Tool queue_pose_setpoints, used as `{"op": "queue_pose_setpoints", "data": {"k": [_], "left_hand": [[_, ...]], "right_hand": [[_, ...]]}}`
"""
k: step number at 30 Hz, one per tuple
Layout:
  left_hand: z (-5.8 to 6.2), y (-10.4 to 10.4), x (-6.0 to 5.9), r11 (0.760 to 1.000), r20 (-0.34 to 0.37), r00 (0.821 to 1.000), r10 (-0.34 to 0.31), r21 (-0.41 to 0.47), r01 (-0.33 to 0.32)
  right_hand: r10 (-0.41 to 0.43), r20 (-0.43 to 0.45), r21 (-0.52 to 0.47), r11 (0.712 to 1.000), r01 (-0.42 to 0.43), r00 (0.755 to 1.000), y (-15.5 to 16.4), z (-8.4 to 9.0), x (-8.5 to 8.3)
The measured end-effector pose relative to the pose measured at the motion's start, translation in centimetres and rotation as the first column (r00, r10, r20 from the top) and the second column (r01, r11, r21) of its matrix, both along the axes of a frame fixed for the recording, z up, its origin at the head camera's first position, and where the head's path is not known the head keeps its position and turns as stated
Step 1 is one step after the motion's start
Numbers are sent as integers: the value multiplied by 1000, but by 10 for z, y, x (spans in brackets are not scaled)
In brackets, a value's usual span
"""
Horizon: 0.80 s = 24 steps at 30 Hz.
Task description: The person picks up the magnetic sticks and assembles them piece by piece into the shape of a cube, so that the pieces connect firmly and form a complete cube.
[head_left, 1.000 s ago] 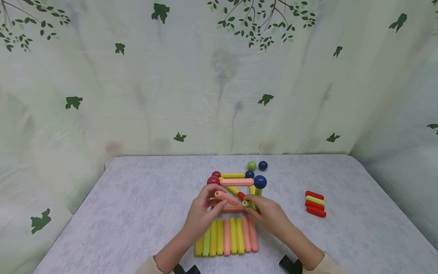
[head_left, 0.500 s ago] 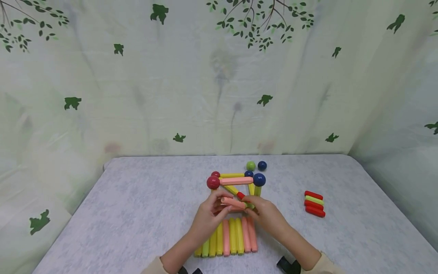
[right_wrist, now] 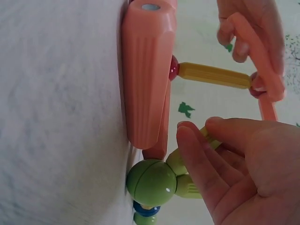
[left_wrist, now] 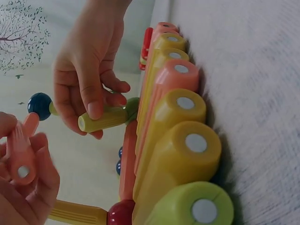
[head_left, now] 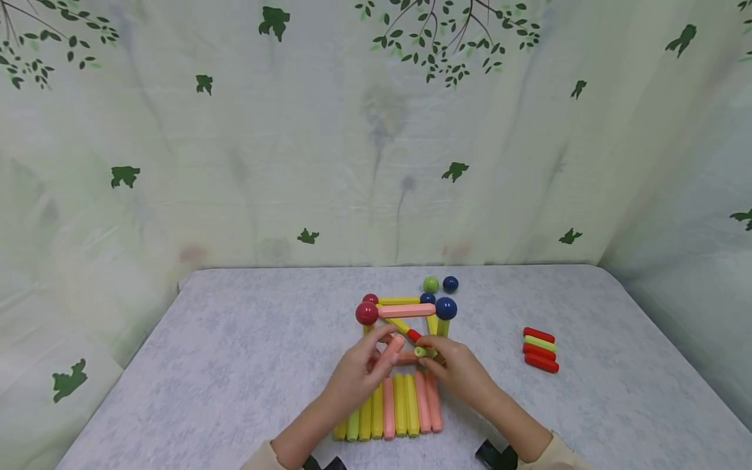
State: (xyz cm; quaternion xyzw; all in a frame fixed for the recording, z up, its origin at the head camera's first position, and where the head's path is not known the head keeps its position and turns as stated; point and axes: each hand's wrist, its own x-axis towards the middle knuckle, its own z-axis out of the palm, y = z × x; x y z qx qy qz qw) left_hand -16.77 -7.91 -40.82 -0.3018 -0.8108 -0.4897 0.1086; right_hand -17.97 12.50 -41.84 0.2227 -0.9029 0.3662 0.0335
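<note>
Cloth (head_left: 376, 209): a pale, leaf-printed backdrop hanging behind everything.
Table (head_left: 235, 359): mottled grey-white top, across the lower part of the head view.
Frame (head_left: 407, 311): a box-like build of rods and balls, standing mid-table — red balls (head_left: 367, 313) at its upper left, blue balls (head_left: 446, 309) at its upper right, a green ball (right_wrist: 152, 183) at the near lower right corner.
Row (head_left: 389, 408): yellow, green and pink rods lying side by side in front of the frame, those at the left partly covered by the person's left arm (head_left: 305, 427).
Left hand (head_left: 360, 365): raised before the frame's left side, thumb and fingers pinching a pink rod, parted only by its thickness.
Right hand (head_left: 457, 367): at the frame's near right corner, thumb and fingers gripping a green rod, spread no wider than that.
Pink rod (right_wrist: 257, 51): held off the table, tilted (its pale round end shows from the left wrist), apart from the green rod.
Green rod (left_wrist: 108, 119): one end meeting the green ball, the other pointing free.
Short pieces (head_left: 539, 351): three red, one green — close together at the table's right.
Loose balls (head_left: 431, 284): one green, one blue, beyond the frame.
</note>
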Motion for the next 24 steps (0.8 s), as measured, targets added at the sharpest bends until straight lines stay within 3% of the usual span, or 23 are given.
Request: {"op": "queue_pose_setpoints", "data": {"k": [4, 7, 17, 21, 24], "left_hand": [[0, 3, -1, 997, 142, 990, 14, -75, -3], [-2, 4, -1, 995, 197, 980, 26, -97, -6], [-4, 7, -2, 1000, 259, 966, 10, -21, -4], [4, 9, 1, 1000, 287, 958, 5, 15, -10], [17, 9, 5, 997, 284, 958, -49, 70, 30]], "right_hand": [[4, 25, -32, 999, -4, 1000, 1, 0, 0], [20, 40, -57, 998, -18, 999, 1, -1, 0], [80, 77, -96, 993, -72, 994, 2, -3, -1], [113, 79, -126, 987, -103, 990, 2, -4, -1], [132, 67, -160, 980, -120, 989, 1, -3, -1]]}}
